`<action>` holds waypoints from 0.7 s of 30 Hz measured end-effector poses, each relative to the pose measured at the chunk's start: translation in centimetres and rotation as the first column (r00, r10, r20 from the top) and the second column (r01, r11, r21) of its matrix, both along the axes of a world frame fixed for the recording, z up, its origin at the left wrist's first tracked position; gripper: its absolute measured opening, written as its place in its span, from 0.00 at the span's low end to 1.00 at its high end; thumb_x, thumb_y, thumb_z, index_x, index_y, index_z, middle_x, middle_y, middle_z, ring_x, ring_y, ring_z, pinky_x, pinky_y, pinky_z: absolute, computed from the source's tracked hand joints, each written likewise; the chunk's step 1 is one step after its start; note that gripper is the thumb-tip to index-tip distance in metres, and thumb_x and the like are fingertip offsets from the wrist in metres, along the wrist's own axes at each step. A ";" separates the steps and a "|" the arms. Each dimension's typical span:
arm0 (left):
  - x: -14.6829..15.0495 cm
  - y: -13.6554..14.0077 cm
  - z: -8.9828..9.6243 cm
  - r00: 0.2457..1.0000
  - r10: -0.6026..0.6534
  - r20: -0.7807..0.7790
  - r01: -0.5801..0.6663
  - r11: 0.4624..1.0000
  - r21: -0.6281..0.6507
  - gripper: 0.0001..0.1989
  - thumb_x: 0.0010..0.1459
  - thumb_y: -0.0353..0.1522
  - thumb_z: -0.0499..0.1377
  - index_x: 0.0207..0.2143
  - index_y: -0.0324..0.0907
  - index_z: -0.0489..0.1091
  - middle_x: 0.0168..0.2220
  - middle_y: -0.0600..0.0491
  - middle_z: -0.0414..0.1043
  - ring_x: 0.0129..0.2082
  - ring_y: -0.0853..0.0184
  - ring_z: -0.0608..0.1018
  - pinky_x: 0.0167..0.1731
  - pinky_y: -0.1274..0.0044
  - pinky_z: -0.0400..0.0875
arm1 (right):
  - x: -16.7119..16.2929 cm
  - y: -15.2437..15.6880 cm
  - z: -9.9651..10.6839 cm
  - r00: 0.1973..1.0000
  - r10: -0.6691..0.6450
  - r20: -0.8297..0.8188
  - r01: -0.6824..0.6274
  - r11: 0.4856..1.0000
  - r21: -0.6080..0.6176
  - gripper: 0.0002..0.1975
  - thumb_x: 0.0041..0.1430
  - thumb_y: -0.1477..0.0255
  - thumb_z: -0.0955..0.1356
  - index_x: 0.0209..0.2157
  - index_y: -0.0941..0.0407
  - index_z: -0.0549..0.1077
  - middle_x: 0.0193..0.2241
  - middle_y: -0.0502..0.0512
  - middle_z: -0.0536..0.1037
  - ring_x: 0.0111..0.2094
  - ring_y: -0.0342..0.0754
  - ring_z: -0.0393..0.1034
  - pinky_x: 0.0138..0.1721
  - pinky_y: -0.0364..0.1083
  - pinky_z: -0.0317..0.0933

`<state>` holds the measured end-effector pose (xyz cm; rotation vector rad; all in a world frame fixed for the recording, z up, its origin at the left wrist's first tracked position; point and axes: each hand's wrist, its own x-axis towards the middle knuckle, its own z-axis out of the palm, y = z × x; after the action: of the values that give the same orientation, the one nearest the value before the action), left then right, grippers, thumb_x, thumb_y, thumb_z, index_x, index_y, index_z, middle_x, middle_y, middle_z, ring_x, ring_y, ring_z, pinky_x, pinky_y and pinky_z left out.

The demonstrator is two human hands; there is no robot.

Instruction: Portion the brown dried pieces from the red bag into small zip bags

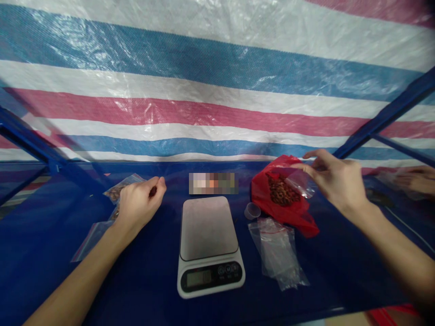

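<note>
My left hand (137, 199) is curled closed above the left side of the blue table, over clear zip bags (117, 192) with brown bits inside. Whatever its fingers enclose, if anything, is hidden. At the right, my right hand (340, 179) pinches with thumb and forefinger at a clear plastic piece (303, 183), whose exact kind I cannot tell. That piece reaches down into an open red plastic bag (260, 185), beside a heap of small reddish-brown dried pieces (283, 192). Between my hands stands a white digital kitchen scale (210, 231) with a bare metal plate.
A small clear cup (252, 211) sits between scale and red bag. Flat clear zip bags (278, 253) lie in front of it. Behind the scale is a blurred-out patch (213, 183). Blue frame bars (384, 117) and striped sheeting enclose the table. Another person's hand (414, 181) shows far right.
</note>
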<state>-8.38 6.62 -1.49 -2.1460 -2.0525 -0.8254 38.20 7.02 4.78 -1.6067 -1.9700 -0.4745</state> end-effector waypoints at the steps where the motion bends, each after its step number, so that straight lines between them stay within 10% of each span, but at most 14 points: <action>1: 0.0 0.0 0.0 1.000 -0.002 0.001 0.002 1.000 -0.002 0.22 0.66 0.43 0.48 0.20 0.45 0.62 0.16 0.54 0.58 0.19 0.67 0.63 0.27 0.73 0.49 | -0.1 -0.2 0.0 0.999 -0.005 -0.044 0.005 1.000 -0.002 0.33 0.69 0.40 0.61 0.41 0.57 0.78 0.22 0.58 0.80 0.21 0.50 0.74 0.27 0.46 0.61; 9: -0.2 -0.1 0.1 1.000 0.005 0.011 -0.005 1.000 0.011 0.22 0.66 0.43 0.47 0.20 0.45 0.59 0.17 0.54 0.58 0.20 0.67 0.62 0.28 0.72 0.49 | 0.0 -2.1 -1.0 0.970 0.049 -0.238 -0.065 0.996 -0.059 0.26 0.69 0.48 0.68 0.52 0.56 0.77 0.34 0.62 0.85 0.32 0.53 0.80 0.35 0.47 0.70; 15: -0.2 -0.1 -0.3 1.000 -0.006 0.010 0.006 1.000 0.006 0.22 0.66 0.43 0.47 0.20 0.46 0.60 0.17 0.53 0.58 0.20 0.66 0.63 0.28 0.72 0.49 | -3.0 -9.6 0.0 0.990 0.141 -0.029 -0.129 0.958 0.256 0.05 0.67 0.69 0.73 0.44 0.48 0.79 0.34 0.57 0.84 0.33 0.55 0.78 0.37 0.53 0.71; 18: -0.1 -0.1 -0.4 1.000 -0.001 -0.015 0.001 1.000 0.016 0.22 0.67 0.43 0.48 0.20 0.45 0.60 0.17 0.54 0.59 0.20 0.66 0.63 0.29 0.72 0.50 | -5.6 -13.1 -2.4 0.838 0.525 0.150 -0.534 0.845 0.026 0.14 0.70 0.77 0.65 0.49 0.49 0.79 0.39 0.59 0.85 0.39 0.56 0.81 0.38 0.52 0.74; 21: -0.5 -0.2 0.3 0.998 0.024 -0.051 -0.023 0.999 0.031 0.22 0.68 0.42 0.49 0.21 0.44 0.62 0.19 0.53 0.63 0.23 0.66 0.66 0.30 0.73 0.51 | -7.5 -14.1 -6.1 0.762 0.637 0.118 -0.605 0.764 -0.224 0.12 0.74 0.75 0.63 0.46 0.52 0.78 0.35 0.58 0.84 0.34 0.55 0.80 0.35 0.51 0.74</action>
<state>-8.92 6.40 -1.20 -2.1007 -2.0233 -0.7844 30.74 -7.05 -1.35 -0.9029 -2.5907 -0.1870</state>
